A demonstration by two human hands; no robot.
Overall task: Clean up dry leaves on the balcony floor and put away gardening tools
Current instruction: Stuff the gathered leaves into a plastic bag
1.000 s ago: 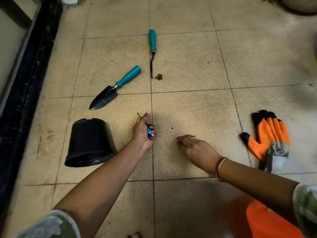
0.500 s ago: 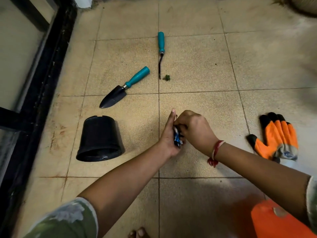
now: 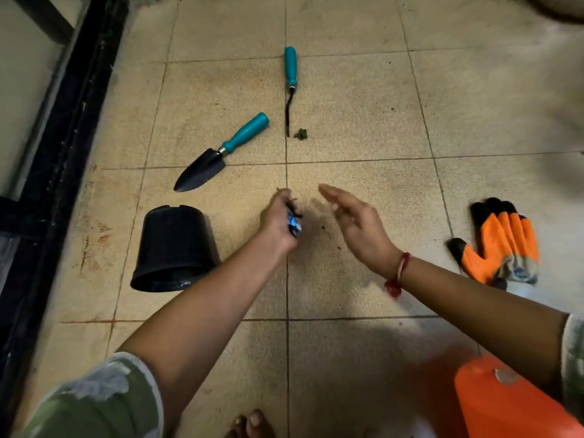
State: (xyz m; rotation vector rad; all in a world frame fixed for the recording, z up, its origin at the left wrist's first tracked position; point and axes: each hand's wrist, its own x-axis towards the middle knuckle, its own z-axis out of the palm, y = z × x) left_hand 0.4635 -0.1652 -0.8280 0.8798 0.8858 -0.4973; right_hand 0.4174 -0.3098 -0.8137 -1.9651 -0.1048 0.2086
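My left hand (image 3: 279, 221) is closed around a small bunch of collected scraps, a blue wrapper piece and dark leaf bits (image 3: 294, 221) showing at its edge. My right hand (image 3: 357, 226) hovers just right of it, fingers apart, holding nothing. A teal-handled trowel (image 3: 221, 151) lies on the tiles beyond my left hand. A teal-handled weeder (image 3: 289, 86) lies farther back, with a small green leaf scrap (image 3: 301, 134) beside its tip. Tiny dark crumbs dot the tile between my hands.
A black plastic pot (image 3: 173, 248) lies on its side left of my left arm. Orange and black gloves (image 3: 502, 245) rest at the right. An orange object (image 3: 505, 403) sits at the bottom right. A dark door frame (image 3: 57, 153) runs along the left.
My hands were pressed together half a second ago; the right hand has pulled away to the right and spread its fingers. The left hand keeps its hold on the scraps.
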